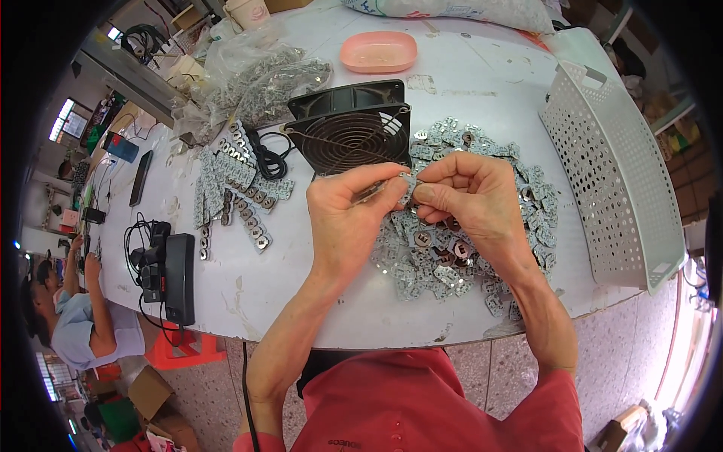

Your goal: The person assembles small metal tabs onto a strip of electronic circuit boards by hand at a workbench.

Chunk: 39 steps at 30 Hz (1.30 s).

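My left hand (pixel 348 218) is closed, thumb and fingers pinching a small silvery metal plate (pixel 410 183) above the table. From the other side my right hand (pixel 482 200) meets it, thumb and forefinger pressed together at the plate's edge; the fingertips partly cover what they grip. Below and around the right hand spreads a loose pile of similar metal plates (pixel 531 181), some with round brownish discs (pixel 461 249). To the left of my left hand, strips of such plates (pixel 215 181) lie in overlapping rows, several showing round discs.
A black fan with a wire guard (pixel 350 139) stands just beyond my hands, its cable (pixel 271 158) coiled beside it. A white perforated basket (pixel 602 181) stands right. Plastic bags of metal parts (pixel 263 83) and a pink dish (pixel 378 53) lie farther back; a power strip (pixel 179 279) lies left. Another person (pixel 86 324) works at far left.
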Available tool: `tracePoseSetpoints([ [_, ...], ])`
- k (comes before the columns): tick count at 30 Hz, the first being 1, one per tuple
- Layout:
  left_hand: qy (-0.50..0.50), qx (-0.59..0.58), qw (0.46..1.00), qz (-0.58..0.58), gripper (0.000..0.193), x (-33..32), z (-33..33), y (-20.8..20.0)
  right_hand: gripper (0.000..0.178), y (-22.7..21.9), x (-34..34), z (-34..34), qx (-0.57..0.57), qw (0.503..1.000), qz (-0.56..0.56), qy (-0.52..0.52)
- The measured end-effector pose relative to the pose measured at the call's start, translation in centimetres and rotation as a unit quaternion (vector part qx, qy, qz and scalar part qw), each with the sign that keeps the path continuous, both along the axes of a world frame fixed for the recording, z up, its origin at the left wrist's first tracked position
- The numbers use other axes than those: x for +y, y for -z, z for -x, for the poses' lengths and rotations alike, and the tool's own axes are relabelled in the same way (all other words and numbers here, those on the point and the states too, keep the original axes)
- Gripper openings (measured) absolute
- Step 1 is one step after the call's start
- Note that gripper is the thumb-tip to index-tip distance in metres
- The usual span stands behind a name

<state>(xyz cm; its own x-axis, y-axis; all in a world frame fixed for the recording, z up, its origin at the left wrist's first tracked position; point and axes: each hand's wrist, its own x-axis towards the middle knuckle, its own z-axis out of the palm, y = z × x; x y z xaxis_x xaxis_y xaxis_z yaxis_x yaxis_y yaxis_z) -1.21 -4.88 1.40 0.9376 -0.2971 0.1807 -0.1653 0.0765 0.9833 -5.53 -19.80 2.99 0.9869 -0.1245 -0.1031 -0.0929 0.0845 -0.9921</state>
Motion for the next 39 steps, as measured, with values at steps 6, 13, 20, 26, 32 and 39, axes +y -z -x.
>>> tracePoseSetpoints([
  [6, -0.023, -0.021, 0.999, 0.010, 0.014, -0.2, 0.6, 0.5, 0.010, 0.3, 0.6, 0.1, -0.043, 0.998, -0.043, 0.012],
  [13, -0.022, 0.025, 0.999, 0.023, 0.014, -0.3, 1.0, 0.5, 0.011, 0.7, 0.5, -0.2, -0.025, 0.998, -0.056, 0.007],
  [20, 0.057, 0.103, 0.992, 0.036, 0.019, 1.0, -0.4, -1.0, 0.011, -0.1, -0.7, -0.4, 0.010, 0.999, -0.042, -0.017],
  [26, 0.088, 0.022, 0.996, -0.008, 0.018, 1.5, -0.7, -0.1, 0.014, 0.2, -0.8, -0.6, 0.019, 0.998, -0.042, -0.031],
  [32, 0.077, -0.074, 0.993, -0.048, 0.017, 1.4, -1.0, 0.3, 0.015, 0.2, -0.8, -0.8, 0.036, 0.998, -0.026, -0.036],
  [39, 0.067, -0.037, 0.997, -0.020, 0.017, 1.9, -1.7, 1.0, 0.013, 0.5, -0.3, -1.8, 0.043, 0.998, -0.012, -0.053],
])
